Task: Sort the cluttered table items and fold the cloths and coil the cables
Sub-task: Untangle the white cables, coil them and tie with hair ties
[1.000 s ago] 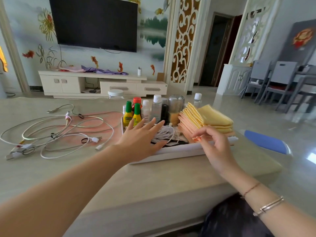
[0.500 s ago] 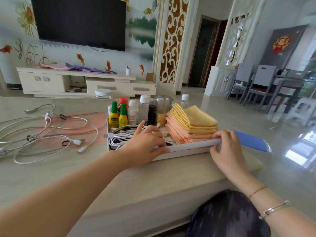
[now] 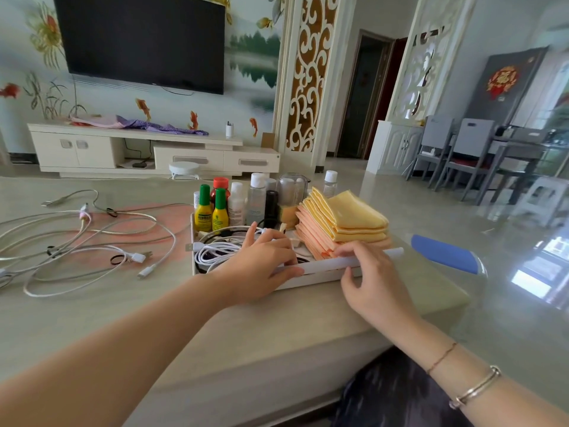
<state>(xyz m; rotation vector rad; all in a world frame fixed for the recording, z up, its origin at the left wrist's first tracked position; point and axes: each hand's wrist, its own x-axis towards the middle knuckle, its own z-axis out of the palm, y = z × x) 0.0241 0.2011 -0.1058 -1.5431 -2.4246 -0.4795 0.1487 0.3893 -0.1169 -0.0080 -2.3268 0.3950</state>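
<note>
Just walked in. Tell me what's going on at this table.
A person grips the near rim of a white tray with the left hand and right hand. It holds bottles, folded cloths and coiled white cables. Loose cables sprawl uncoiled on the table.

Tray (image 3: 311, 274): white. Folded cloths (image 3: 348, 224) in tray, 3 o'clock side: yellow on top, peach-orange beneath. Two small bottles (image 3: 211, 212) at tray's 11 o'clock: yellow body, green cap; red-capped bottle (image 3: 220, 188) behind them. Clear bottles (image 3: 256, 195): white caps. Coiled cable (image 3: 215, 251) in tray: white. Loose cables (image 3: 77, 241) at 9 o'clock on table: white and silver, one pink connector, black ties. Mat (image 3: 147, 223) under them: pale pink. Table (image 3: 92, 318): beige. Blue object (image 3: 443, 254) at 3 o'clock. TV (image 3: 141, 41): black. Wall mural (image 3: 43, 47): flowers, orange fish.
</note>
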